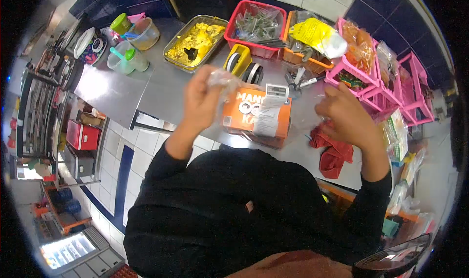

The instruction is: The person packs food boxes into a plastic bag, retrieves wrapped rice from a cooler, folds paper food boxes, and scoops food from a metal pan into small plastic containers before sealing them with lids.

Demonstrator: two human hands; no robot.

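Observation:
On the steel counter in front of me sits an orange printed box (235, 116) inside a clear plastic bag (225, 81). A white printed paper slip (267, 119) lies over the box's right half. My left hand (199, 102) is closed on the bag's gathered upper left part, beside the box. To the right of the box, my right hand (348, 116) is raised with curled fingers. Whether it grips anything is hard to see. A crumpled red cloth (334, 153) lies below that hand.
Behind the box stand a yellow tape dispenser (238, 58), a tray of yellow food (173, 51), a red basket (234, 15) of small packets and an orange basket (299, 58). Scissors (294, 85) lie nearby. Pink baskets (364, 75) line the right side; plastic cups (141, 61) stand left.

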